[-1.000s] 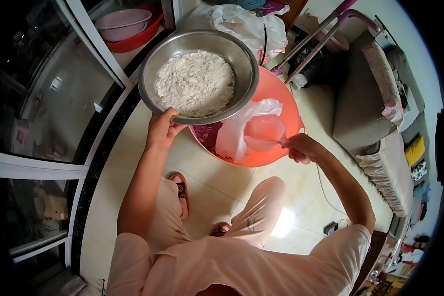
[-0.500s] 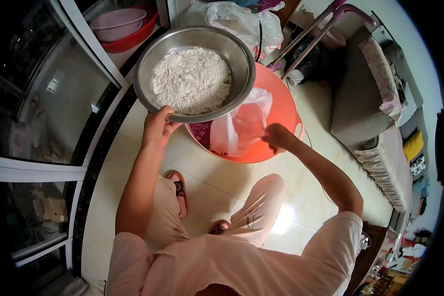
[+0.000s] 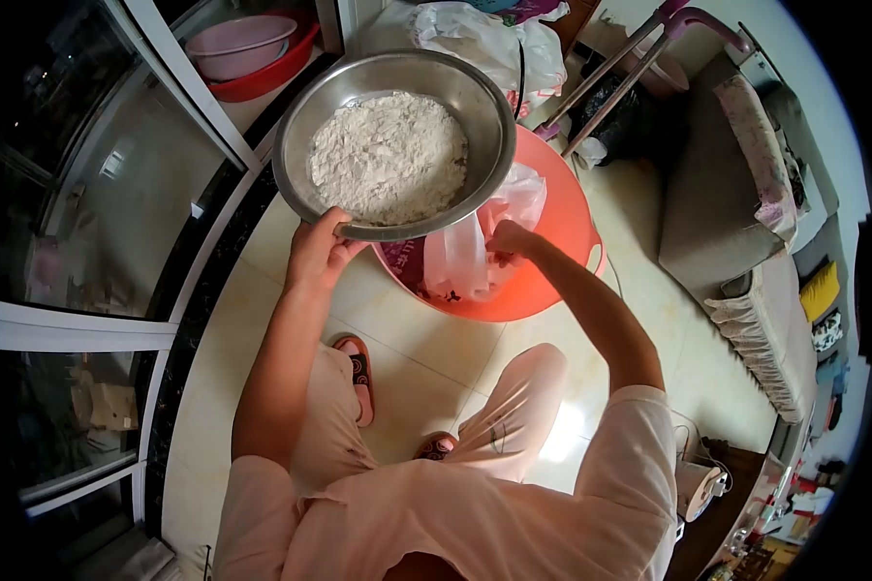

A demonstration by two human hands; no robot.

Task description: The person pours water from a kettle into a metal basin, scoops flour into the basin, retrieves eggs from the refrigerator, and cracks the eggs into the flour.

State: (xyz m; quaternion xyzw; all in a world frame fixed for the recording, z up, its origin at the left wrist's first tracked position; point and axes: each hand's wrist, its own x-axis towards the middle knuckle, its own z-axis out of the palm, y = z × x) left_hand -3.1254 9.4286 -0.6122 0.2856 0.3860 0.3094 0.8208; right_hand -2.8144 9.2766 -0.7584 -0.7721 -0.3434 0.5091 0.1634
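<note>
My left hand [image 3: 322, 254] grips the near rim of a steel bowl [image 3: 486, 184], thumb over the edge and fingers underneath. White flour [image 3: 389, 157] fills much of the bowl's bottom. To the right, my right hand [image 3: 510, 240] is closed at a thin white plastic bag [image 3: 457, 259], its fingers partly hidden by the bag and the wrist. The bag hangs inside an orange-red plastic tub [image 3: 552, 281], beside a purple patterned thing [image 3: 402, 263]. The bowl hides the far left part of the tub.
Glass sliding doors [image 3: 97, 194] run along the left, with pink and red basins [image 3: 262, 82] behind. White plastic bags [image 3: 494, 39] are heaped past the bowl. A metal frame with purple grips [image 3: 639, 68] stands at back right, near a grey sofa [image 3: 707, 184].
My right hand has moved left and slightly up to the middle of the plastic bag, away from the tub's right side. The bag is drawn in narrower. My left hand still holds the bowl.
</note>
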